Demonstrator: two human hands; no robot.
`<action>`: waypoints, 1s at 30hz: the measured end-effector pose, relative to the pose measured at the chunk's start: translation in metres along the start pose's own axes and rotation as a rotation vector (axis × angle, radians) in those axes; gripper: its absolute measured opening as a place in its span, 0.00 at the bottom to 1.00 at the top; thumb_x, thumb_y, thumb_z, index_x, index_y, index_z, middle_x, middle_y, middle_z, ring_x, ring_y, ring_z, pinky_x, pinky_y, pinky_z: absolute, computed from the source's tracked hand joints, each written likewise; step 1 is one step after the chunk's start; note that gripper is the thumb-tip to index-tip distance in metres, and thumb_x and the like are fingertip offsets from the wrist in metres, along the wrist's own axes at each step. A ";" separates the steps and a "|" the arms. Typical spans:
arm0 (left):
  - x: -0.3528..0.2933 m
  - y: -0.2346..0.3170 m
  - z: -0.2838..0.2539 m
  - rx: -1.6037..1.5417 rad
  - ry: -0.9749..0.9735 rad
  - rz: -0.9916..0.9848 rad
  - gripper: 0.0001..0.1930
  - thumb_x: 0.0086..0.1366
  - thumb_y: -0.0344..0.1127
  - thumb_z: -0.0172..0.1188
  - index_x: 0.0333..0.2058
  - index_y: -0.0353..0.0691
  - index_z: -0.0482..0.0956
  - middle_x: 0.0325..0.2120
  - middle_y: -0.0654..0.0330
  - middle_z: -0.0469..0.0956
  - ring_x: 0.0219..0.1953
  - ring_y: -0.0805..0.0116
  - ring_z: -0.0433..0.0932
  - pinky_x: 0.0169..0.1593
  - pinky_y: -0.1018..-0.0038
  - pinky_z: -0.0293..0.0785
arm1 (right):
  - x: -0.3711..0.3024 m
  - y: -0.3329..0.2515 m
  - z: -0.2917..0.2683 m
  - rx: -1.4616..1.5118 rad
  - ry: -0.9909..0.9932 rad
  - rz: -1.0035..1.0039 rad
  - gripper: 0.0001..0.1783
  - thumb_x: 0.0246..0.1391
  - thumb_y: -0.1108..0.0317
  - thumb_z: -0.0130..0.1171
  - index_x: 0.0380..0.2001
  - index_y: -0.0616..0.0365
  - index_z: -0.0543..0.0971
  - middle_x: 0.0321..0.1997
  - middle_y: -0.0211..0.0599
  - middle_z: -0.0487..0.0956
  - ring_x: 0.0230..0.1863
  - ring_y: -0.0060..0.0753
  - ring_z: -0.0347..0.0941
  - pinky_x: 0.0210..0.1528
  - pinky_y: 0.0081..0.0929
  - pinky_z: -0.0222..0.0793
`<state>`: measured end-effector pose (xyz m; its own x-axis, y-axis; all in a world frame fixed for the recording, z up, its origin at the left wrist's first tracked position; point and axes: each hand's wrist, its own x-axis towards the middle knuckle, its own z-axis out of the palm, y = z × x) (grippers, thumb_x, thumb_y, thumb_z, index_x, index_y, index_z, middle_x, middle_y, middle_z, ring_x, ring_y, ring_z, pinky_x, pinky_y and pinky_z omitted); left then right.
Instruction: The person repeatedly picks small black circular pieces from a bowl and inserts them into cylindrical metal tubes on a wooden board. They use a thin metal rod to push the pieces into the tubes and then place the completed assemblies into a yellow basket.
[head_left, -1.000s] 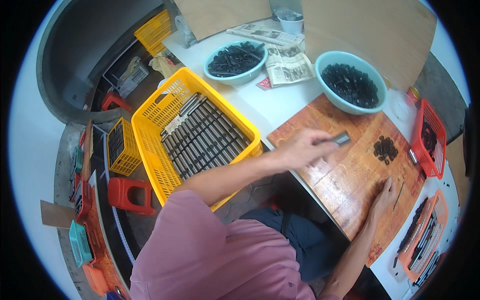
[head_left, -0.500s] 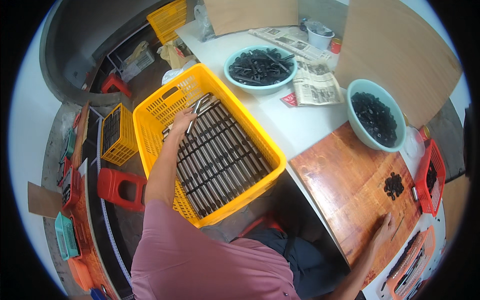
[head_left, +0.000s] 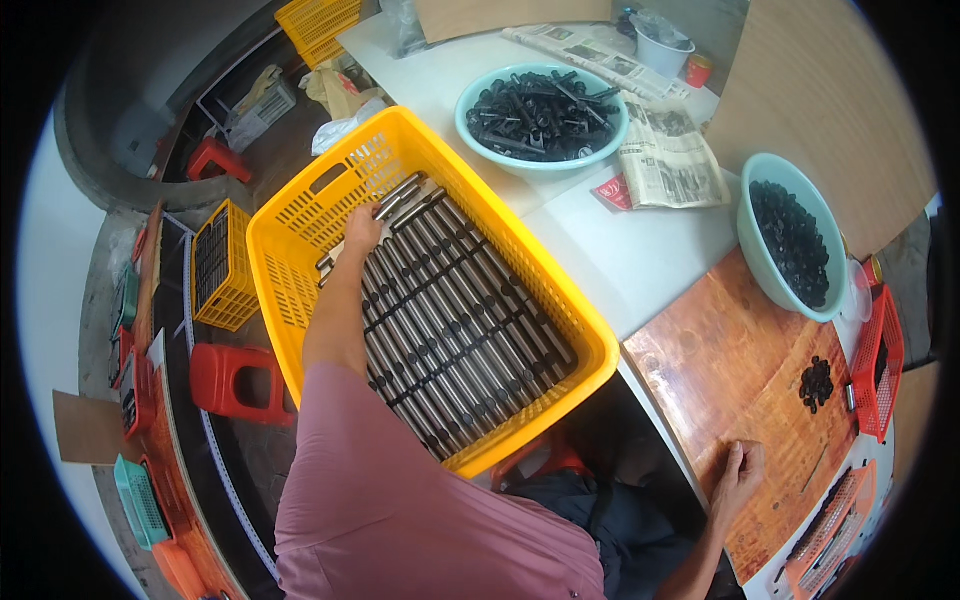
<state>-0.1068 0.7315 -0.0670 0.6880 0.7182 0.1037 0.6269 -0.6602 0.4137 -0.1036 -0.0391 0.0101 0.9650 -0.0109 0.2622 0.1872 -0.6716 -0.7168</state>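
At the far left part of a yellow plastic crate (head_left: 556, 440), my left hand (head_left: 363, 228) is closed round the near end of a metal tube (head_left: 396, 196). Its fingertips are partly hidden. That tube lies on top of rows of shiny metal tubes with black fittings (head_left: 455, 325), packed side by side in the crate. My right hand (head_left: 738, 478) rests loosely curled on the reddish wooden board (head_left: 690, 400), thumb on top, with nothing visible in it. Beyond it on the board is a small pile of black parts (head_left: 816, 384).
A pale blue basin (head_left: 468, 135) of black parts stands behind the crate, and another basin (head_left: 757, 250) at right. Newspaper (head_left: 668, 165) lies between them. Red (head_left: 872, 400) and orange baskets (head_left: 800, 568) line the right edge. A red stool (head_left: 215, 385) and a second yellow crate (head_left: 232, 295) stand left.
The tube my left hand held tilted above the rows now lies down among them. My right hand has drawn back toward me, its fingers curling in. The view has shifted slightly.
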 end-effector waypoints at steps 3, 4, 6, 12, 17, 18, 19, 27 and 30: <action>0.015 -0.001 0.019 0.008 0.034 0.061 0.21 0.57 0.24 0.66 0.51 0.34 0.80 0.49 0.46 0.81 0.53 0.48 0.79 0.56 0.58 0.75 | 0.001 -0.001 0.002 0.012 0.007 0.029 0.11 0.62 0.73 0.56 0.26 0.66 0.72 0.28 0.37 0.69 0.30 0.30 0.64 0.34 0.27 0.62; 0.018 0.002 0.024 -0.005 0.038 0.086 0.20 0.57 0.24 0.66 0.51 0.34 0.81 0.49 0.46 0.81 0.53 0.48 0.79 0.56 0.57 0.75 | 0.001 -0.007 0.002 -0.008 0.008 0.037 0.11 0.62 0.73 0.57 0.26 0.66 0.72 0.28 0.37 0.69 0.30 0.30 0.64 0.33 0.26 0.61; 0.019 0.003 0.034 -0.016 0.039 0.119 0.18 0.57 0.24 0.65 0.49 0.35 0.81 0.47 0.45 0.81 0.52 0.46 0.79 0.54 0.56 0.75 | 0.002 -0.010 0.002 -0.025 0.011 0.029 0.11 0.62 0.73 0.57 0.26 0.66 0.72 0.28 0.36 0.69 0.29 0.29 0.63 0.32 0.26 0.61; 0.023 -0.005 0.047 0.093 0.147 0.228 0.18 0.56 0.23 0.64 0.48 0.36 0.82 0.48 0.45 0.80 0.53 0.46 0.77 0.56 0.57 0.74 | 0.003 -0.009 0.003 -0.062 0.002 -0.020 0.10 0.60 0.73 0.58 0.25 0.65 0.72 0.28 0.38 0.69 0.28 0.31 0.63 0.31 0.28 0.60; 0.008 0.012 0.050 0.300 0.081 0.110 0.20 0.59 0.24 0.58 0.51 0.41 0.82 0.52 0.52 0.76 0.56 0.51 0.74 0.57 0.52 0.72 | 0.003 -0.009 0.003 -0.100 -0.009 -0.037 0.11 0.60 0.73 0.58 0.25 0.66 0.71 0.28 0.40 0.68 0.30 0.35 0.64 0.34 0.30 0.62; 0.004 0.021 0.049 0.312 0.057 0.084 0.21 0.60 0.26 0.58 0.53 0.41 0.79 0.54 0.52 0.75 0.58 0.52 0.73 0.59 0.50 0.69 | 0.001 -0.011 0.002 -0.097 -0.010 -0.035 0.11 0.60 0.73 0.58 0.26 0.66 0.71 0.28 0.40 0.68 0.30 0.36 0.64 0.34 0.31 0.62; 0.002 0.022 0.054 0.279 0.072 0.060 0.19 0.62 0.29 0.57 0.53 0.41 0.78 0.55 0.53 0.75 0.59 0.52 0.72 0.60 0.50 0.67 | 0.001 -0.012 0.003 -0.084 -0.018 -0.019 0.11 0.60 0.72 0.58 0.26 0.67 0.71 0.28 0.40 0.67 0.31 0.37 0.64 0.35 0.31 0.62; -0.012 0.087 0.064 0.216 -0.111 -0.099 0.30 0.76 0.54 0.40 0.69 0.44 0.60 0.73 0.55 0.51 0.74 0.53 0.49 0.72 0.38 0.44 | 0.000 -0.011 0.003 -0.016 -0.039 -0.015 0.13 0.63 0.71 0.57 0.26 0.65 0.70 0.28 0.35 0.66 0.32 0.30 0.61 0.38 0.29 0.61; -0.011 0.095 0.061 0.205 -0.174 -0.145 0.32 0.77 0.56 0.38 0.71 0.44 0.56 0.74 0.56 0.48 0.75 0.53 0.45 0.72 0.36 0.43 | 0.001 -0.012 0.002 -0.045 -0.036 -0.028 0.13 0.62 0.70 0.58 0.26 0.67 0.71 0.28 0.39 0.67 0.32 0.36 0.64 0.37 0.32 0.63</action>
<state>-0.0329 0.6473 -0.0842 0.6275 0.7713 -0.1067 0.7714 -0.5972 0.2198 -0.1044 -0.0299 0.0175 0.9657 0.0347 0.2575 0.2065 -0.7040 -0.6795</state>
